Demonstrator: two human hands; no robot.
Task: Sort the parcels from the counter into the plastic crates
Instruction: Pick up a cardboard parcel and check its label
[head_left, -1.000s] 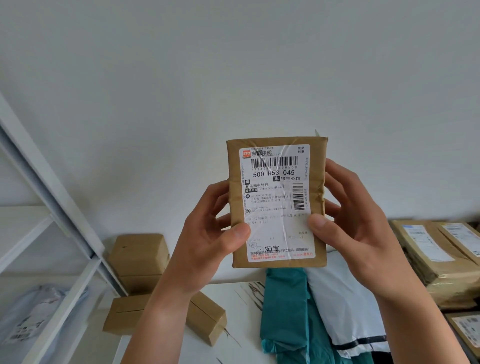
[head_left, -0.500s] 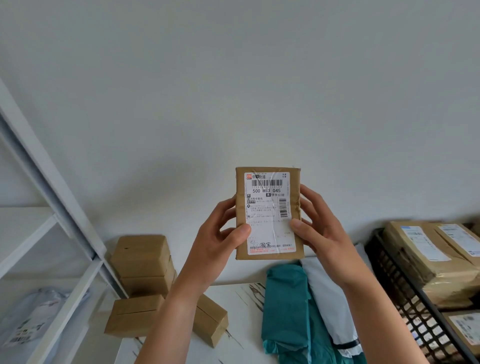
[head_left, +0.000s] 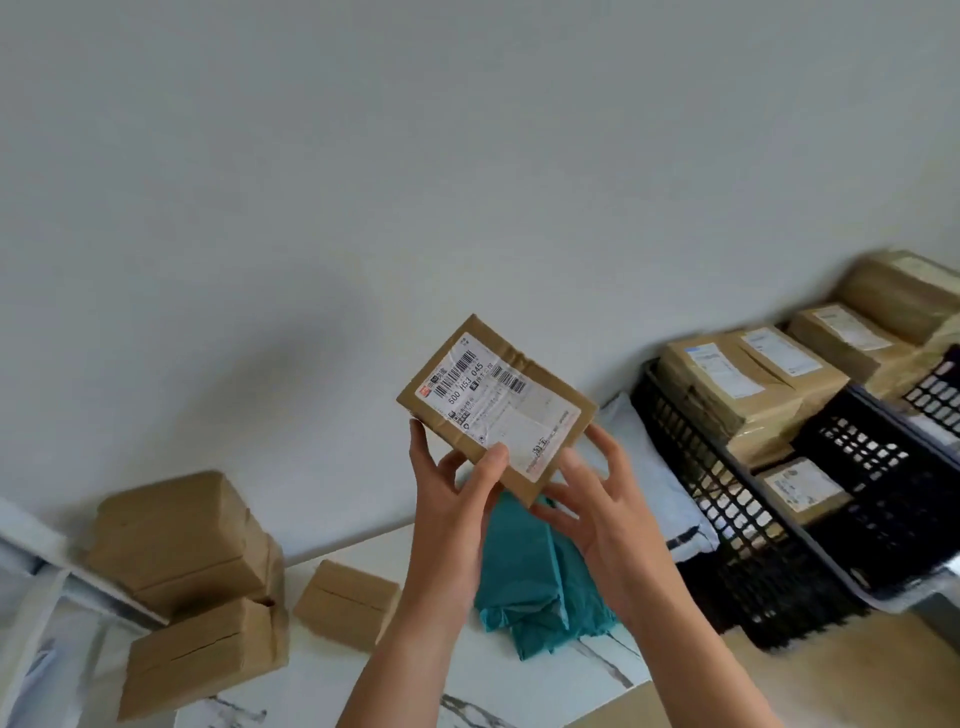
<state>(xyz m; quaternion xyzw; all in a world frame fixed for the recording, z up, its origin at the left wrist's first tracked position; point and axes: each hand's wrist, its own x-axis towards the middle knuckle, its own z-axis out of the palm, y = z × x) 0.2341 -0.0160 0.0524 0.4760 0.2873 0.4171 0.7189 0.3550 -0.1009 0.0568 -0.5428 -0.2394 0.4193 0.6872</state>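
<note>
A small brown parcel (head_left: 498, 402) with a white shipping label is held up in front of the wall, tilted with its label end up and to the left. My left hand (head_left: 457, 493) grips its lower left edge, thumb on the label. My right hand (head_left: 597, 499) supports its lower right corner from beneath, fingers spread. To the right stands a black plastic crate (head_left: 727, 499) holding several brown labelled parcels (head_left: 737, 384). A second black crate (head_left: 893, 493) sits in front of it.
On the white marbled counter (head_left: 457, 675) lie a teal bag parcel (head_left: 535, 582), a pale grey bag parcel (head_left: 649, 467) and several plain brown boxes (head_left: 182, 540) stacked at the left. A white shelf frame (head_left: 31, 551) stands at the far left.
The parcel has been lowered, moved away from my face and turned to a slant. The view has swung right, bringing the black crates into sight.
</note>
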